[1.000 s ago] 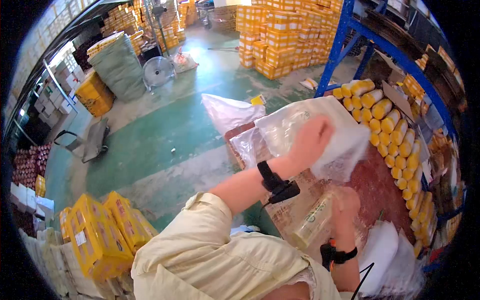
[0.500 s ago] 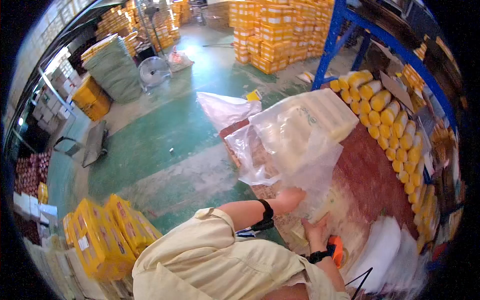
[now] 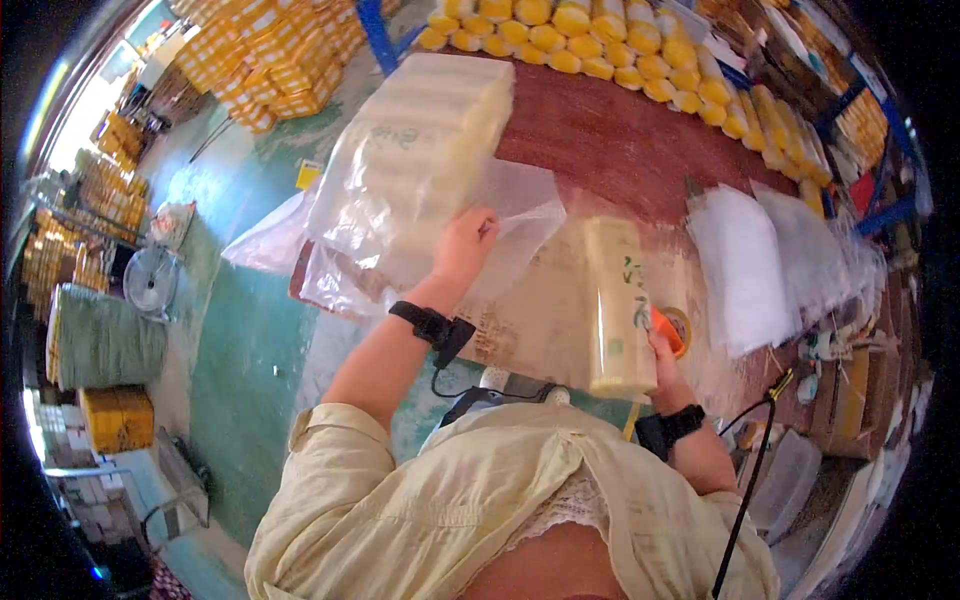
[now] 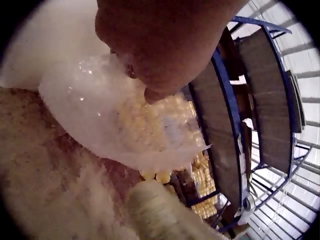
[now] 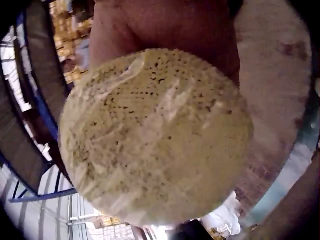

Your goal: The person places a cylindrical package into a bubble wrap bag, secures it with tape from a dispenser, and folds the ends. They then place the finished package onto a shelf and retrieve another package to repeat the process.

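Note:
A clear plastic bag (image 3: 395,160) filled with several pale rolls lies at the table's left end. The left hand (image 3: 466,245) grips the bag's loose open edge; in the left wrist view this hand (image 4: 155,45) has curled fingers against the thin film (image 4: 95,110). A wrapped yellowish roll (image 3: 615,310) with green print stands out at the table's near side, with the right hand (image 3: 668,372) holding its lower right side. The right wrist view shows the round end of the roll (image 5: 155,140) in front of the right hand (image 5: 165,25), whose fingers are hidden.
An orange tape dispenser (image 3: 672,330) is beside the right hand. White plastic sheets (image 3: 740,265) lie at the table's right. Stacked yellow-ended rolls (image 3: 590,45) line the far edge of the red tabletop (image 3: 590,130). A fan (image 3: 152,280) stands on the floor at left.
The head view has turned toward the right. The left hand has moved up to the bag's opening, and the right hand now holds the roll, which lay low on the table before.

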`<act>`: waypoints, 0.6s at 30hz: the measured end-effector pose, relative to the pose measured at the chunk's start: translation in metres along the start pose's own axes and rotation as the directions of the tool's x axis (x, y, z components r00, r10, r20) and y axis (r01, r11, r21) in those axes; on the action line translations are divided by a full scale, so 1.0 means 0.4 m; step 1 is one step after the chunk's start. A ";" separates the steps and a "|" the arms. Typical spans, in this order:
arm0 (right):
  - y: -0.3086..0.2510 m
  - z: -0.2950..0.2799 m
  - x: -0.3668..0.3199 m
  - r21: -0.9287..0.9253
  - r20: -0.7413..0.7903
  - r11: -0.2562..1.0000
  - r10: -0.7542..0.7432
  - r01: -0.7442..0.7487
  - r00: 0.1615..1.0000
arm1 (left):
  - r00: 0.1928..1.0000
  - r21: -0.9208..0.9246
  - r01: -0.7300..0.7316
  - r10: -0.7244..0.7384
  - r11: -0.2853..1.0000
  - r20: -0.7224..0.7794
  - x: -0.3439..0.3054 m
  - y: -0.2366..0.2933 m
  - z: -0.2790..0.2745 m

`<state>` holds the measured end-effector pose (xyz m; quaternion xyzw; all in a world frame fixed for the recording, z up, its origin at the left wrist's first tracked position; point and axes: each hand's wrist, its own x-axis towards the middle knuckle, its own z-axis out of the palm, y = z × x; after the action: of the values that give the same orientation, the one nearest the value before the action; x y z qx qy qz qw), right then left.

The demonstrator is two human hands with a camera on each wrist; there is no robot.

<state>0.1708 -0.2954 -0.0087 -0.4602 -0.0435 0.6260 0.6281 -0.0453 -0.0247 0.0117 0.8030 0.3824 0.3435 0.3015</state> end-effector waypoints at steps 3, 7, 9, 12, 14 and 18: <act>-0.080 0.025 -0.099 -0.056 0.207 0.997 -0.042 0.055 0.977 | 0.975 0.033 -0.204 0.200 0.978 0.098 0.003 0.042 0.087; -0.124 0.114 -0.173 -0.104 0.313 0.992 -0.038 0.074 0.949 | 0.974 -0.008 -0.127 0.126 0.992 0.189 -0.005 0.109 0.190; -0.131 0.092 -0.166 -0.198 0.376 0.979 0.023 0.056 0.926 | 0.966 -0.423 0.166 -0.061 0.891 0.252 0.004 0.106 0.217; -0.107 0.030 -0.134 -0.375 0.317 0.926 0.082 0.046 0.945 | 0.967 -0.426 0.219 -0.137 0.878 0.214 0.006 0.159 0.184; -0.101 0.014 -0.127 -0.408 0.299 0.912 0.086 0.046 0.950 | 0.993 -0.293 -0.114 0.119 0.949 -0.001 -0.020 0.177 0.187; -0.076 -0.010 -0.096 -0.446 0.234 0.893 0.056 0.056 0.971 | 0.812 0.111 -0.571 0.540 0.813 0.219 -0.074 0.203 0.187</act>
<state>0.1878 -0.3229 0.0280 -0.5137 -0.2629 0.6498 0.4947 0.0325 -0.1081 0.0193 0.9298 0.1299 0.3099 0.1502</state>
